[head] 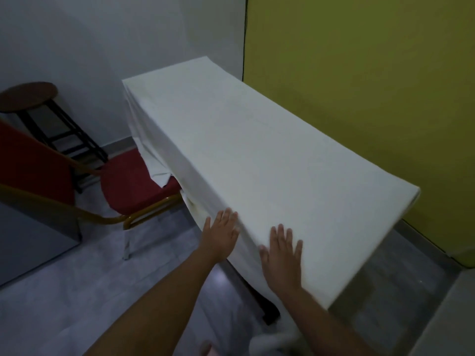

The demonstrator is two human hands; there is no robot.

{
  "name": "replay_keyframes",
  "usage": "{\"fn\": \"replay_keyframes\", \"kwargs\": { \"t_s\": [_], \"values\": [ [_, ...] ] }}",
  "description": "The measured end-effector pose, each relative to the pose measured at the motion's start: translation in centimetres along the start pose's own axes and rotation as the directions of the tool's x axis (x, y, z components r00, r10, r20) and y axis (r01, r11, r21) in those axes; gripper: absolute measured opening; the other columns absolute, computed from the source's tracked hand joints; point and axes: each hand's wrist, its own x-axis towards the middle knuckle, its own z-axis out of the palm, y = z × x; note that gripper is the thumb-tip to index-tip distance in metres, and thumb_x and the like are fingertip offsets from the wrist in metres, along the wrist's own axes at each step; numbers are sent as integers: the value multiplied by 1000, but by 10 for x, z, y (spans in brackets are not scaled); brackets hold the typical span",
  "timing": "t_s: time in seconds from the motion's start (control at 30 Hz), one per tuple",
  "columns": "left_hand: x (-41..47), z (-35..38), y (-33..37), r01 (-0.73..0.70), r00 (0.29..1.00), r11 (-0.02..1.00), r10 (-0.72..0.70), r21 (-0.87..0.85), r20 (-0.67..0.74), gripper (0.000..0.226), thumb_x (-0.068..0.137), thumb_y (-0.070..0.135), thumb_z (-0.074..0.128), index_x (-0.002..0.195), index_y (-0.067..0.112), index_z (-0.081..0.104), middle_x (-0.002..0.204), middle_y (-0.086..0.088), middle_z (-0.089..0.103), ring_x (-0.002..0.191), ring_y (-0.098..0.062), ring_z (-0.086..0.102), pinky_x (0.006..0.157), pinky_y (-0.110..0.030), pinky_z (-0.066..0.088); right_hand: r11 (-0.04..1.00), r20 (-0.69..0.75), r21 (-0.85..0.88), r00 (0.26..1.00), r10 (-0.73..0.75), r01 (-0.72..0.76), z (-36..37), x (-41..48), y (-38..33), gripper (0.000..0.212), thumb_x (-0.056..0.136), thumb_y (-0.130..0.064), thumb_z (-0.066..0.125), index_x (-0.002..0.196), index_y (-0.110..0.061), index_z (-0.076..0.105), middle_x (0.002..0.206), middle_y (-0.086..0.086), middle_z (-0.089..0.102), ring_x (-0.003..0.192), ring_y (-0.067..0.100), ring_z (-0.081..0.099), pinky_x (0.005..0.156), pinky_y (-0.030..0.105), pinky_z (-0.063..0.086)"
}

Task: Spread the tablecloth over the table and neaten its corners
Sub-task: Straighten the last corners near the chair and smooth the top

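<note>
The cloth (257,155) covers the whole surface, hanging over its edges. Both hands lie flat, fingers straight: left hand (222,233) at the near long edge, right hand (282,255) on top near it. Soft, light, prone to slide; best pinched at the hanging corners.

Dim, soft-focused picture; wide-angle bending at edges.

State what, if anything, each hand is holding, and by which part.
Nothing is held: left hand and right hand lie flat, fingers straight, on the tablecloth near its edge.
</note>
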Motion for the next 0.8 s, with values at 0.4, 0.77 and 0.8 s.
{"fn": "replay_keyframes", "kwargs": {
  "t_s": [0.4, 0.77, 0.8],
  "values": [
    [86, -30, -34, -110, 993, 993, 111, 45, -37, 55, 104, 39, 14, 154, 17, 3, 162, -3, -5, 149, -19, -6, 119, -44, -1, 986, -112, 75, 982, 153, -146, -19, 88, -9, 60, 101, -43, 17, 151, -9, 15, 160, 7, 10, 147, 25, 1, 118, 49, -1],
    [159, -63, -81, -114, 990, 992, 118, 60, -77, 55, 104, 38, 14, 153, 18, 3, 162, -4, -2, 149, -19, -5, 119, -40, -5, 1000, -86, 5, 996, -1, 2, -19, 152, -51, 79, 87, -54, -13, 152, -13, 9, 160, 4, 5, 147, 20, -4, 118, 45, -6],
    [166, -66, -87, -114, 990, 992, 118, 61, -74, 56, 104, 39, 14, 153, 17, 3, 162, -4, -3, 149, -20, -5, 119, -41, -5, 999, -110, 14, 993, 33, -31, -24, 164, -52, 78, 88, -53, -9, 151, -13, 11, 160, 5, 8, 147, 22, -1, 118, 46, -4]
  ]
}}
